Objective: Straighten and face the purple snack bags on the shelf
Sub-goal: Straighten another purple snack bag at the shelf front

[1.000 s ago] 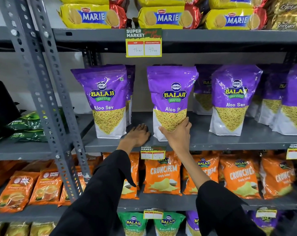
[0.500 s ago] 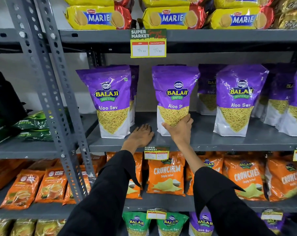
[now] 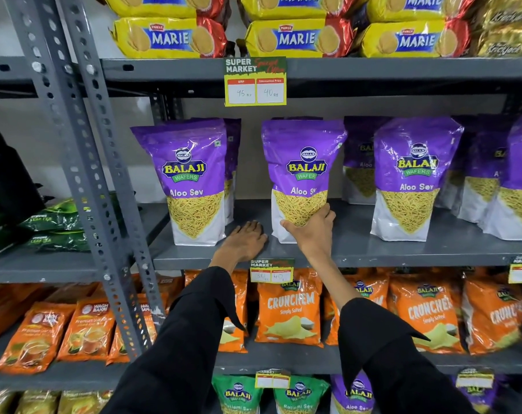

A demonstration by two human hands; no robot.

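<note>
Middle purple foil Aloo Sev snack bag [image 3: 303, 174], upright on grey metal shelf [image 3: 373, 249], gripped low by right hand [image 3: 313, 231]. Left hand [image 3: 245, 240] flat, fingers spread, on shelf beside it. Four front purple bags counted, rightmost cut off; more half-hidden behind. Versus a second ago: bag slightly straighter, grip unchanged.

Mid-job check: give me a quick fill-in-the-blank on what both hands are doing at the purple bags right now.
The right hand grips the lower part of the ____ front purple Aloo Sev snack bag.
The left hand lies ____ on the grey metal shelf, holding nothing.
The orange Crunchem bags sit one shelf ____ the purple bags.
Missing words: middle; flat; below
</note>
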